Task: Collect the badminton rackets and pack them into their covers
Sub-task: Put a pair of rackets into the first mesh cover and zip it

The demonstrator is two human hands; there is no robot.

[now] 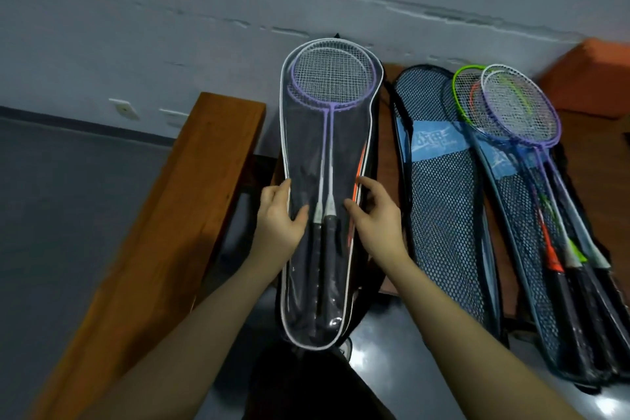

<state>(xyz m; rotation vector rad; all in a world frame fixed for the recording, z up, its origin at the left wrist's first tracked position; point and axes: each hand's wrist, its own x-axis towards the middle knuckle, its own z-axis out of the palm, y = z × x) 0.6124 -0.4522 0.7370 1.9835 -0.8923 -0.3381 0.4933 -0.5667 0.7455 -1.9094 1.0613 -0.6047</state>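
i am holding a clear cover [320, 160] with white piping between both hands, upright in front of me, its rounded head toward the wall. two purple rackets [332, 85] are lying inside it, black grips low. my left hand [281, 215] is gripping the cover's left edge, thumb over the front; my right hand [376, 215] is clasping the right edge, fingers curled. mesh covers [443, 215] are lying along the wooden bench [191, 201] to the right, with loose rackets [521, 112] resting on the far-right one.
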